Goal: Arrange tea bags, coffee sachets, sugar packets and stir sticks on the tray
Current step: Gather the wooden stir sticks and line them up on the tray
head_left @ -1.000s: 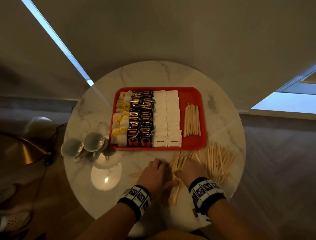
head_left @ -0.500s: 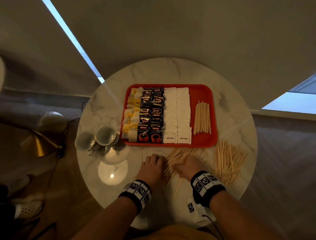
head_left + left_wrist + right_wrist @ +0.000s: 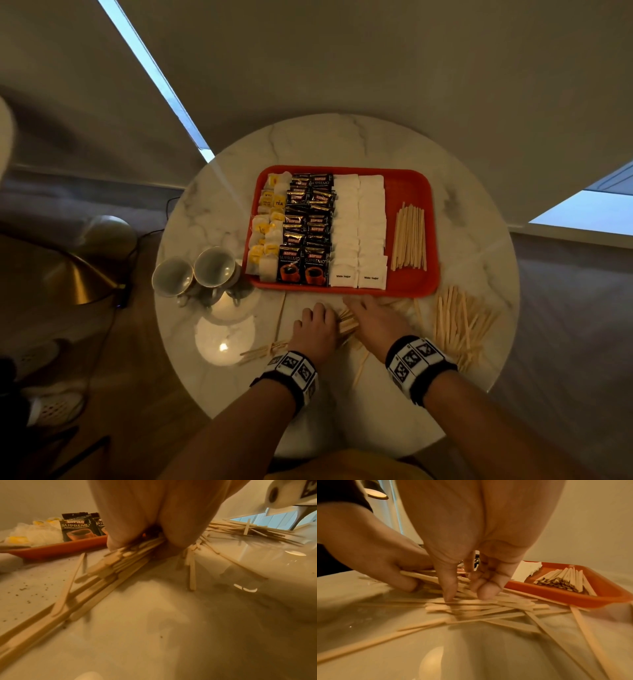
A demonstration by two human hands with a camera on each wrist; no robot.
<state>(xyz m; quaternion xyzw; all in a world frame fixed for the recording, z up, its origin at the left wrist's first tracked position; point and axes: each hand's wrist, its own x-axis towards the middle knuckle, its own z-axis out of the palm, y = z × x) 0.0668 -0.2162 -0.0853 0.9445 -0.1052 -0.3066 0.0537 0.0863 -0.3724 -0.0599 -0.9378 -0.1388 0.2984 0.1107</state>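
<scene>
The red tray holds columns of tea bags, coffee sachets and sugar packets, with a neat row of stir sticks at its right. Just in front of the tray, my left hand grips a bundle of stir sticks lying on the table. In the right wrist view its fingers curl round that bundle. My right hand is beside it. Its thumb and curled fingers pinch down on the sticks' other end.
A loose pile of stir sticks lies at the table's front right, and single sticks are scattered to the left. Two cups and a saucer stand left of the tray. The round marble table ends close behind my wrists.
Both hands have slid forward toward the tray. The scattered sticks under them are now drawn into a tighter bundle between the hands.
</scene>
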